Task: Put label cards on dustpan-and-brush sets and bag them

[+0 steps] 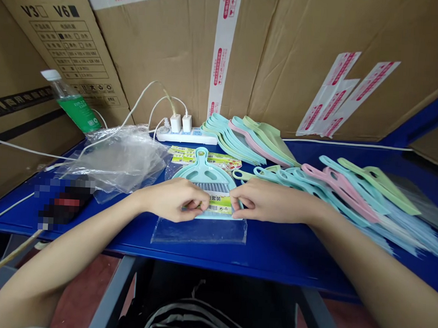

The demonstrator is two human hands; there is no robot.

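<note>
A light blue dustpan (205, 171) with a grey-bristled brush (212, 187) in it lies on the blue table, its handle pointing away from me. Across its lower part runs a yellow-green label card (220, 204). My left hand (178, 200) pinches at the card's left end, its fingers curled. From the right, my right hand (256, 200) is closed in a pinch at the card's other end. Clear plastic film (200, 231) lies beneath the dustpan and sticks out toward the table's front edge.
Plastic bags (124, 154) and a green-labelled bottle (77, 107) are at left, near a dark phone-like object (66, 202). A power strip (202, 136) sits behind. Stacked dustpans (242, 141) and brushes (335, 187) spread to the right. Cardboard (173, 49) walls the back.
</note>
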